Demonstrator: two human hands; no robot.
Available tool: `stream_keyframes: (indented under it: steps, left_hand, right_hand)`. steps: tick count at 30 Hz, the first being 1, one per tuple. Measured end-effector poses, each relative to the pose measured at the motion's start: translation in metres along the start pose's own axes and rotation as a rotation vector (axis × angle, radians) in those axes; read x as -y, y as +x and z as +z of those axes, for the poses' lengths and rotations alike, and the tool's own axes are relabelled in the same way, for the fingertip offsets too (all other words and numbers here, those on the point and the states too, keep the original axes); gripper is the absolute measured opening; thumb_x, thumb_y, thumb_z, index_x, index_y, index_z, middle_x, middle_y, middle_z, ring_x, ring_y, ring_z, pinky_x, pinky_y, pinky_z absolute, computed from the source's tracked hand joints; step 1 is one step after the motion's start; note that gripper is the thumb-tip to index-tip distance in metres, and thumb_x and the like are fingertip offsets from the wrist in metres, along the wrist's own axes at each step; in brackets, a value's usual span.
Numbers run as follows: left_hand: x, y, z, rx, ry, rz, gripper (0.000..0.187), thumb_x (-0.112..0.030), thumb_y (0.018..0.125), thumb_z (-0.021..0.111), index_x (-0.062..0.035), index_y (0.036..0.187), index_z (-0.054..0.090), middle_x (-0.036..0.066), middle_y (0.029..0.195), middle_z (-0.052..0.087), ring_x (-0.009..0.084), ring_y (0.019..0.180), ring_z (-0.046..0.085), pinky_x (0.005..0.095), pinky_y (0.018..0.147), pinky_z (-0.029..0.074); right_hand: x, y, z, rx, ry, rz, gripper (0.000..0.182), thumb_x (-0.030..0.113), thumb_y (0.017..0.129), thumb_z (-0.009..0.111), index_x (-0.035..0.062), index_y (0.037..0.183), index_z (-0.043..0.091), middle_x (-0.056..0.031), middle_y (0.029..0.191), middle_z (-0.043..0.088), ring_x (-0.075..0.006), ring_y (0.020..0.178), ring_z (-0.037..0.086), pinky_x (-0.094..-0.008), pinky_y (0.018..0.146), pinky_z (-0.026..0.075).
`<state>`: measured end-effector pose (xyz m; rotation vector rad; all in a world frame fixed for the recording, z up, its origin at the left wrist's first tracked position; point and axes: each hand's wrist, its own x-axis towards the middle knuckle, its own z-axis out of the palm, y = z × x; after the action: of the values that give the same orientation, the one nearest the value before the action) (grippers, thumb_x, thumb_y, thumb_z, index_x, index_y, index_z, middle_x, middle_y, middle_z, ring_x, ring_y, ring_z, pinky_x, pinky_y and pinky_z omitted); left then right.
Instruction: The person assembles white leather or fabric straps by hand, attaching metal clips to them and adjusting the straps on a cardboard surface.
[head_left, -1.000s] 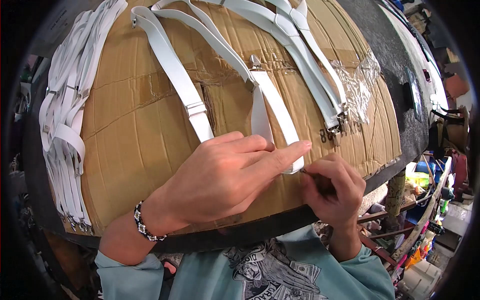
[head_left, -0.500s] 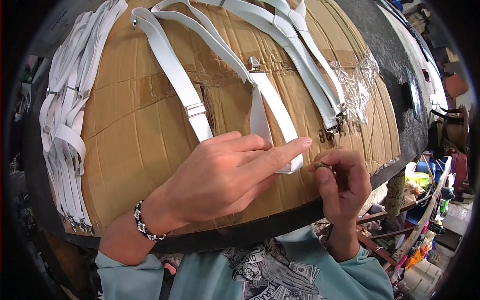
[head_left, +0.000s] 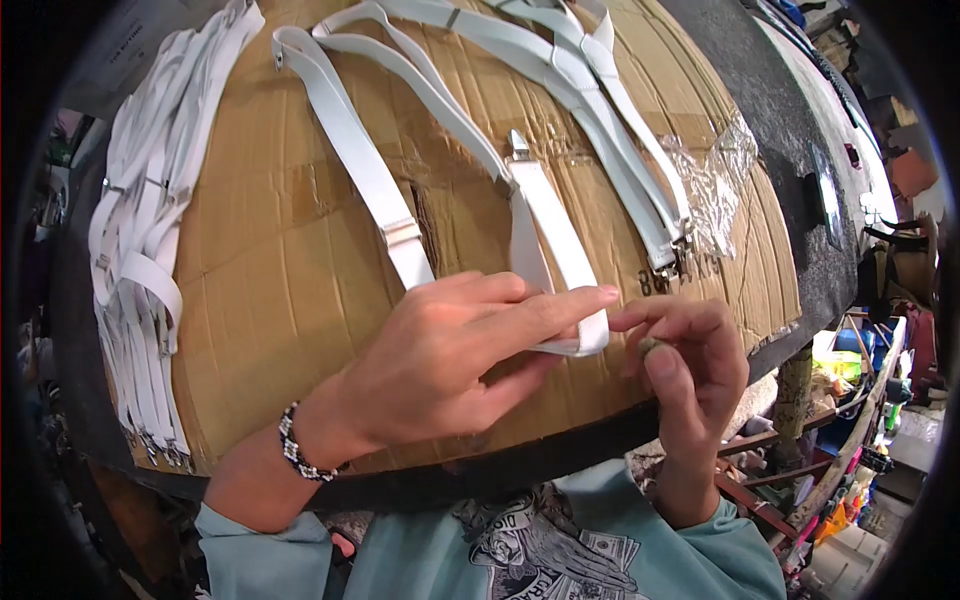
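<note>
White elastic suspenders [head_left: 345, 130] with metal clips and sliders lie across a brown cardboard sheet [head_left: 270, 310]. My left hand [head_left: 440, 360], with a beaded bracelet at the wrist, is closed on the lower end of a white strap [head_left: 570, 260], its index finger stretched to the right over the strap's looped end. Just right of that loop, my right hand [head_left: 690, 370] pinches a small dull greenish-brown object [head_left: 650, 346] at the thumb tip; what it is cannot be made out.
A thick bundle of white straps [head_left: 150, 220] with clips lies along the left edge. Another pair of suspenders [head_left: 610, 150] and crumpled clear plastic [head_left: 720, 185] are at the upper right. Beyond the dark table edge [head_left: 770, 350], a cluttered rack [head_left: 850, 440] stands at the right.
My right index finger has stretched out toward the left fingertip and the loop, opening the curl of that hand. The view has shifted slightly, and the small object is nearer the thumb.
</note>
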<state>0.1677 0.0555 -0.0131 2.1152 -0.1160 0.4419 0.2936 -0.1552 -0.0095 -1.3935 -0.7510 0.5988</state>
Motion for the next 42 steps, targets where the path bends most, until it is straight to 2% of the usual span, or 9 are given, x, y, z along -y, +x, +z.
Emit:
stream_keyframes:
  steps: [3,12,18,21,24,30,36,39,42]
  left_hand:
    - [-0.004,0.005,-0.001,-0.142,-0.120,0.025,0.059,0.010,0.075,0.078,-0.0026,0.131,0.069,0.012,0.095,0.073,0.0202,0.087,0.072,0.0308,0.075,0.058]
    - [-0.004,-0.009,-0.011,-0.324,-0.058,-0.123,0.042,0.003,0.083,0.078,-0.0032,0.124,0.068,0.012,0.105,0.071,0.0226,0.099,0.071,0.0332,0.083,0.058]
    - [-0.006,-0.010,-0.005,-0.245,-0.436,-0.159,0.053,0.004,0.095,0.068,0.0004,0.142,0.046,0.012,0.109,0.072,0.0222,0.121,0.066,0.0330,0.098,0.055]
    - [-0.010,-0.007,0.000,-0.261,-0.611,-0.174,0.059,0.007,0.096,0.060,0.0015,0.148,0.034,0.016,0.113,0.073,0.0226,0.120,0.067,0.0349,0.104,0.051]
    - [-0.007,-0.008,-0.010,-0.147,-0.541,-0.106,0.065,0.011,0.095,0.050,-0.0002,0.152,0.021,0.029,0.123,0.067,0.0323,0.119,0.066,0.0468,0.110,0.049]
    - [-0.011,-0.003,-0.011,-0.200,-0.548,-0.061,0.067,0.007,0.095,0.051,0.0001,0.155,0.020,0.024,0.120,0.071,0.0321,0.131,0.058,0.0476,0.112,0.046]
    - [-0.005,-0.006,-0.016,-0.148,-0.398,-0.020,0.057,0.004,0.092,0.060,-0.0012,0.147,0.045,0.021,0.116,0.074,0.0302,0.133,0.055,0.0488,0.111,0.043]
    - [-0.005,0.001,-0.023,-0.185,-0.176,0.123,0.043,0.006,0.087,0.067,-0.0024,0.128,0.066,0.015,0.117,0.076,0.0288,0.114,0.066,0.0437,0.110,0.044]
    - [-0.014,0.006,-0.026,-0.198,-0.017,0.126,0.042,0.005,0.082,0.074,-0.0049,0.123,0.071,0.015,0.114,0.077,0.0319,0.108,0.067,0.0430,0.109,0.044]
  right_hand:
    - [0.010,0.004,0.016,0.025,0.144,-0.024,0.016,0.004,0.100,0.058,-0.0041,0.112,0.051,-0.0250,0.121,0.067,-0.0110,0.088,0.059,-0.0241,0.081,0.048]
    - [0.013,0.031,0.043,0.207,-0.065,-0.354,0.020,-0.006,0.091,0.066,-0.0007,0.107,0.057,-0.0286,0.131,0.065,-0.0164,0.087,0.066,-0.0264,0.070,0.052]
    - [0.010,0.030,0.036,0.165,0.007,-0.218,0.019,-0.005,0.092,0.064,0.0012,0.109,0.057,-0.0251,0.135,0.064,-0.0202,0.098,0.070,-0.0263,0.069,0.053]
    - [0.008,0.029,0.036,0.131,-0.044,-0.220,0.018,-0.004,0.093,0.063,0.0014,0.109,0.058,-0.0238,0.134,0.064,-0.0197,0.101,0.071,-0.0261,0.068,0.053]
    - [0.008,0.027,0.031,0.115,-0.069,-0.209,0.017,-0.004,0.094,0.063,0.0006,0.109,0.058,-0.0235,0.135,0.063,-0.0196,0.104,0.071,-0.0256,0.067,0.053]
    - [0.017,0.021,0.034,0.113,0.063,-0.036,0.016,-0.006,0.094,0.061,-0.0013,0.109,0.059,-0.0226,0.137,0.060,-0.0193,0.104,0.070,-0.0272,0.074,0.058]
    - [0.011,0.022,0.032,0.106,-0.162,-0.232,0.021,-0.009,0.090,0.066,-0.0005,0.108,0.059,-0.0193,0.120,0.066,-0.0256,0.099,0.072,-0.0335,0.077,0.060]
    - [0.022,0.026,0.029,0.023,-0.544,-0.450,0.024,-0.009,0.087,0.068,-0.0006,0.108,0.059,-0.0186,0.111,0.068,-0.0316,0.091,0.072,-0.0368,0.074,0.059]
    - [0.020,0.026,0.025,-0.001,-0.583,-0.493,0.024,-0.008,0.087,0.070,-0.0007,0.107,0.059,-0.0180,0.106,0.069,-0.0341,0.085,0.071,-0.0380,0.071,0.058]
